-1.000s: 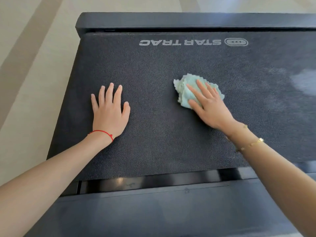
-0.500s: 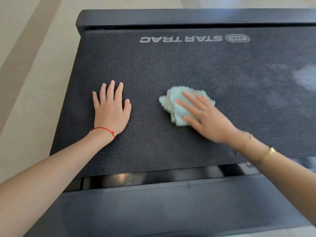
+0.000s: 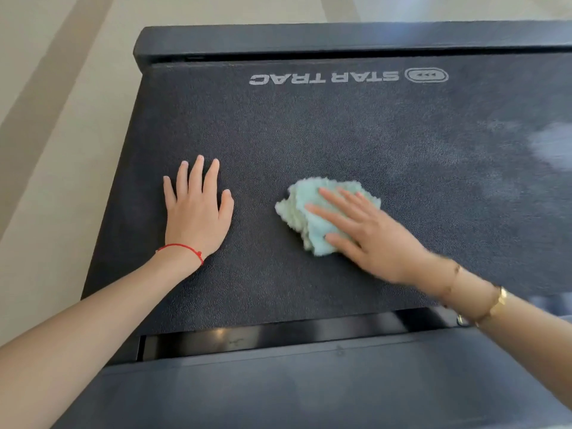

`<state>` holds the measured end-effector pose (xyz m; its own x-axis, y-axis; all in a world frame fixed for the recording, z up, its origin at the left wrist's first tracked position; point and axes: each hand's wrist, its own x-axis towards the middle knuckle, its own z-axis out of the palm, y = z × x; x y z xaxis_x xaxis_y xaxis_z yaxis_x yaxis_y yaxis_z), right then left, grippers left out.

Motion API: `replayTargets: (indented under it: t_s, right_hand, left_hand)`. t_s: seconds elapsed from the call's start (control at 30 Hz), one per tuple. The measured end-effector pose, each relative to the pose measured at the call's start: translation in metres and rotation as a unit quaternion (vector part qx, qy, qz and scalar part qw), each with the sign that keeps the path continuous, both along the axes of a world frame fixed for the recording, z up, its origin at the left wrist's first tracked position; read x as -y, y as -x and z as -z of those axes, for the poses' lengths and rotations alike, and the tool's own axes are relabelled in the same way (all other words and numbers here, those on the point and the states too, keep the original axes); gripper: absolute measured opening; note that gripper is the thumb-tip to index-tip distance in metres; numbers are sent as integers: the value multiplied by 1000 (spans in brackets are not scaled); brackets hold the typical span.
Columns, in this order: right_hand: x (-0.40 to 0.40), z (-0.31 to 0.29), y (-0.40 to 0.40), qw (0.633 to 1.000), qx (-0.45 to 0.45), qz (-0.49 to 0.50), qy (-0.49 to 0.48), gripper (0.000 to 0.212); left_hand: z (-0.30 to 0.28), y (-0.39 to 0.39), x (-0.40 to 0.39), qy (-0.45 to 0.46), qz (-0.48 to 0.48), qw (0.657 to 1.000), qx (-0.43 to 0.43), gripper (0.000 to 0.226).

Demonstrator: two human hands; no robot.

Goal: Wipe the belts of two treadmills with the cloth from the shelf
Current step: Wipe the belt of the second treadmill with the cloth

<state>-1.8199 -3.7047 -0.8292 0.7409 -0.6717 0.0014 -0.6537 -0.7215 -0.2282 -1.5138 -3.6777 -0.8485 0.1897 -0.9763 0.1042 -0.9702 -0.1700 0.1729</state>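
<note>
A dark textured treadmill belt (image 3: 325, 131) fills most of the view, with a white STAR TRAC logo (image 3: 346, 77) near its far end. A bunched pale green cloth (image 3: 309, 221) lies on the middle of the belt. My right hand (image 3: 368, 236) presses flat on the cloth with straight fingers. My left hand (image 3: 198, 212) rests flat on the belt to the left of the cloth, palm down, a red string on its wrist.
The treadmill's dark side rail (image 3: 278, 385) runs along the near edge and its end cap (image 3: 340, 38) along the far edge. Beige floor (image 3: 62, 119) lies to the left. A pale glare patch (image 3: 551, 147) sits on the belt's right.
My right hand has slid the cloth leftward and nearer along the belt. My left hand stayed in place.
</note>
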Motion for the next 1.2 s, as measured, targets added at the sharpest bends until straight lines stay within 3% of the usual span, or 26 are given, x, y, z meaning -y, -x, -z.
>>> replayTargets:
  t_s: [0.13,0.2,0.43,0.53,0.67,0.87,1.0,1.1,1.2]
  right_hand:
    - [96,4,-12,975,25,221,0,53]
    - [109,4,-36,962,20,273,-4,51]
    - [20,2,-44,999,31,40,-8,51]
    - [31,-1,-21,998,27,48,-18,51]
    - [111,2,-9,986,43,160,-13,51]
    - [237,3,-78,951,0,308,-8,53]
    - [213,7,-133,979,17,201,9,52]
    - [169,6,-113,996,38,81,4,50]
    - [175,3,-67,994,40,102,1,50]
  left_hand:
    - [-2,1,0,-6,-4,1000,-9,58]
    - [-3,2,0,-9,-8,1000,-13,58]
    - [-8,4,30,-30,-8,999,-37,57]
    - [-9,8,53,-41,-2,999,-34,59]
    - [-5,15,68,-40,-9,999,-24,60]
    - [-2,18,70,-23,-11,1000,5,69]
    - [-2,18,70,-18,-8,1000,12,67]
    - [-2,18,70,-21,-8,1000,12,67]
    - [-3,19,70,-27,-8,1000,14,66]
